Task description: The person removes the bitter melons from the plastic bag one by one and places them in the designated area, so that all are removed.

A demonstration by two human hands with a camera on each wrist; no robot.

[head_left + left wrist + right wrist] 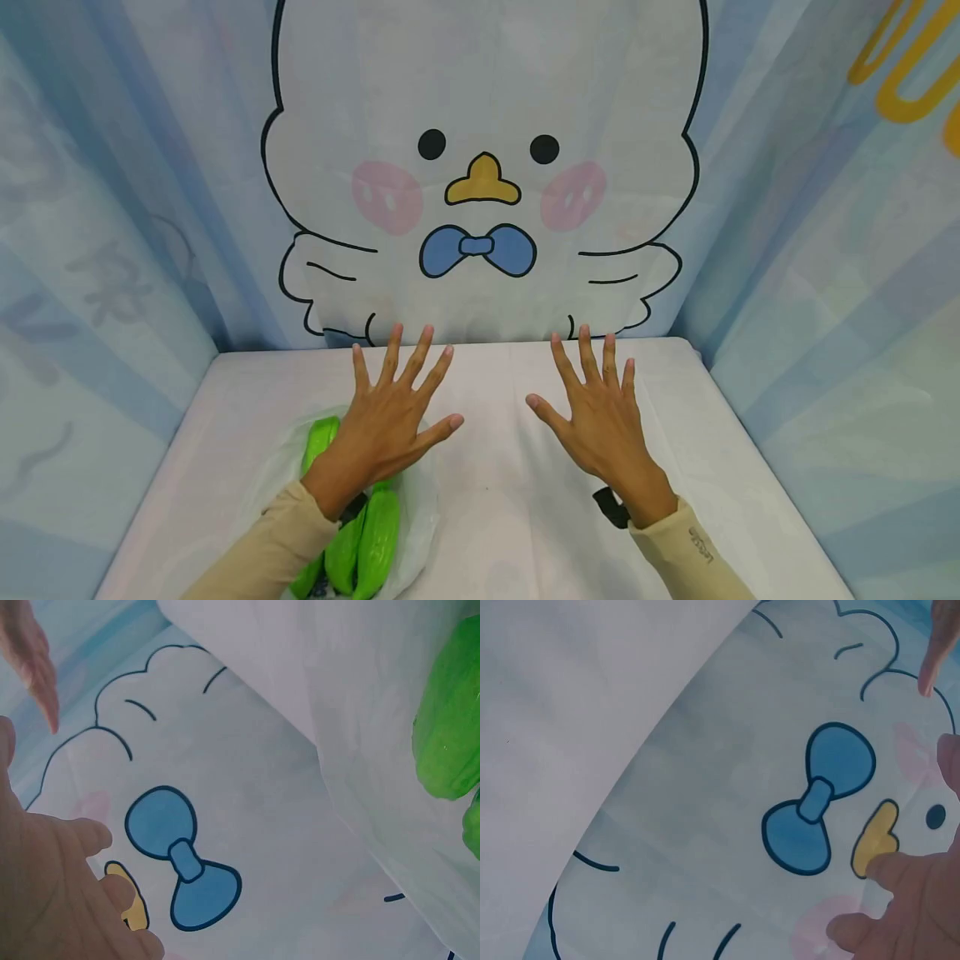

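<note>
My left hand (386, 429) is held palm down with its fingers spread, above the left half of the table and holding nothing. Below its wrist, several long, glossy, bright green vegetable-shaped things (378, 537) lie on a clear plastic bag (423, 521). The left forearm and hand hide part of them. In the left wrist view, one rounded green end (450, 727) shows at the right edge. Fingers also spread, my right hand (606, 429) hovers over the right half of the table with nothing in its grasp.
A white-covered table (495, 517) fills the lower part of the head view. Behind it hangs a light curtain (480, 308) printed with a cartoon bird in a blue bow tie. Pale blue curtains (97, 275) close in both sides. A black wrist device (611, 507) sits at the right wrist.
</note>
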